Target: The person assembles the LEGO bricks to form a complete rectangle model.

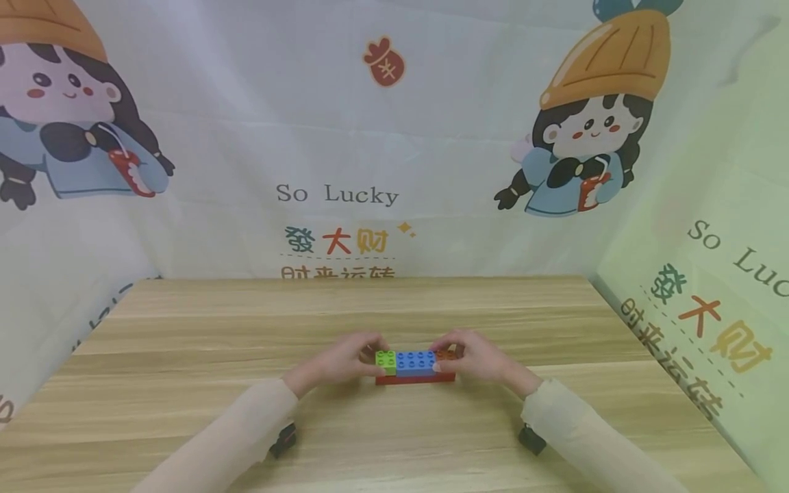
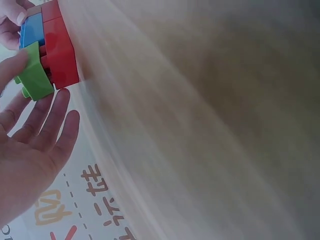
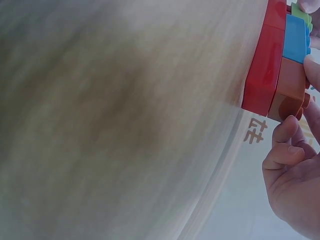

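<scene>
My left hand (image 1: 345, 357) pinches a green toy building brick (image 1: 385, 360) between thumb and fingers, at the left end of a low row. In the left wrist view that green brick (image 2: 36, 75) sits tilted, with red studs showing in the gap above the red bricks (image 2: 61, 55). A blue brick (image 1: 416, 363) lies in the middle of the upper layer. My right hand (image 1: 479, 355) grips the right end, its thumb by the blue brick and its fingers at the brown brick (image 3: 291, 85). The red bricks (image 3: 265, 70) form the bottom layer on the table.
The wooden table (image 1: 246, 322) stretches out around the bricks. Behind and at both sides hangs a printed cloth (image 1: 444, 150) with cartoon figures and lettering. A small black object (image 1: 284, 440) is by the left sleeve, another black object (image 1: 532, 439) by the right.
</scene>
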Demonstrator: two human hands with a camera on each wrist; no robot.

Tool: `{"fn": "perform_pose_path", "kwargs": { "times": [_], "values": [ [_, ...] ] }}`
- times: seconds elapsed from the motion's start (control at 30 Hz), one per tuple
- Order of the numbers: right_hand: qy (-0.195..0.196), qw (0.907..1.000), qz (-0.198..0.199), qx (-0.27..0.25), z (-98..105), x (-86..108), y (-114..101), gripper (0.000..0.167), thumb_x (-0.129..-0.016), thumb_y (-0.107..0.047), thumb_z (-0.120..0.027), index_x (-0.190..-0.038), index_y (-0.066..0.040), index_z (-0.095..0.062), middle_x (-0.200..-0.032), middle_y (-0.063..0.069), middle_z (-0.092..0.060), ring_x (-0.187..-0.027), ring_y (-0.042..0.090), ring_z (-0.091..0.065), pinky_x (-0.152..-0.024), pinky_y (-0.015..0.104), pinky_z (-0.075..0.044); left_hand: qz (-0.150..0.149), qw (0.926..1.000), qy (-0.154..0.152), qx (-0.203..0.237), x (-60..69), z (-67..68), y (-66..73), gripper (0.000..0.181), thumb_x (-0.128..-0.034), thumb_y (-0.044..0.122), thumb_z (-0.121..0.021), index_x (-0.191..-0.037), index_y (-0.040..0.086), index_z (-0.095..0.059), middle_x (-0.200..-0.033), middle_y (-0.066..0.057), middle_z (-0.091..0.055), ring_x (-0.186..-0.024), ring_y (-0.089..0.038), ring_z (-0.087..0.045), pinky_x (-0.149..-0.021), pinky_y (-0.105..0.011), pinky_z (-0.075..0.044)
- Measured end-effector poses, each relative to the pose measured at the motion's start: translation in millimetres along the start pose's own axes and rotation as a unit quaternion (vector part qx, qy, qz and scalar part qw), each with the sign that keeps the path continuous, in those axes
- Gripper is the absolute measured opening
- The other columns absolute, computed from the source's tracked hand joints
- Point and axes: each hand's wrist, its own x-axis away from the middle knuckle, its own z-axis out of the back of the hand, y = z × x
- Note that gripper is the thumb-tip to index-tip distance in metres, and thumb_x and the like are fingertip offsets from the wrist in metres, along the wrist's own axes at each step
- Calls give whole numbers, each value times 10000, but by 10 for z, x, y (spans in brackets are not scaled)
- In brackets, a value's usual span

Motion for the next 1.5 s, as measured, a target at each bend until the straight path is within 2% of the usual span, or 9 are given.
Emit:
{"fn": "perform_pose_path", "kwargs": {
  "times": [0.23,0.47,0.7,1.03,1.17,1.33,1.5],
  "values": [
    [-4,10000,10,-62,-12,7,-16,297,-783,-261,-673,-1029,-101,-630,-935,-43,-574,-715,117,-466,-604,266,-411,70,9998,73,-163,-15,3,39,226,-809,305,-627,-939,127,-576,-873,59,-571,-837,-108,-536,-734,-279,-442],
    [36,9999,40,-116,-12,5,3,301,-776,-253,-680,-1026,-94,-631,-913,-50,-576,-724,124,-466,-613,269,-409,63,9989,24,-461,-52,14,120,184,-780,254,-662,-887,140,-565,-826,74,-556,-779,-94,-521,-684,-258,-444],
    [-15,9999,-10,-135,10,21,-7,300,-777,-246,-680,-1028,-88,-631,-919,-42,-574,-723,131,-467,-617,268,-414,5,9975,-47,-703,-81,3,143,205,-772,240,-670,-895,124,-556,-841,50,-562,-799,-109,-529,-701,-253,-445],
    [21,10000,39,-12,36,28,-23,293,-771,-238,-685,-1021,-93,-634,-904,-46,-569,-717,121,-475,-613,262,-420,-58,9975,-34,-702,-81,-9,166,197,-781,224,-661,-900,118,-545,-851,31,-561,-809,-127,-531,-707,-256,-447],
    [5,10000,77,16,27,19,-31,299,-776,-249,-679,-1027,-95,-630,-908,-49,-570,-723,112,-475,-618,258,-418,-96,9980,32,-626,-54,3,147,208,-776,230,-666,-915,115,-562,-855,33,-567,-813,-126,-532,-713,-267,-451],
    [-26,9999,112,23,17,16,-43,300,-781,-246,-675,-1032,-89,-626,-917,-42,-573,-714,119,-472,-604,260,-417,-159,9975,181,-670,8,31,59,282,-763,264,-678,-956,87,-575,-865,33,-565,-819,-138,-539,-729,-288,-451],
    [-6,10000,68,33,0,16,-44,298,-780,-249,-675,-1032,-98,-625,-917,-44,-574,-719,121,-470,-610,262,-412,-254,9981,237,-504,61,48,3,258,-757,230,-689,-928,76,-572,-836,35,-569,-796,-139,-551,-728,-293,-453]
  ]
}}
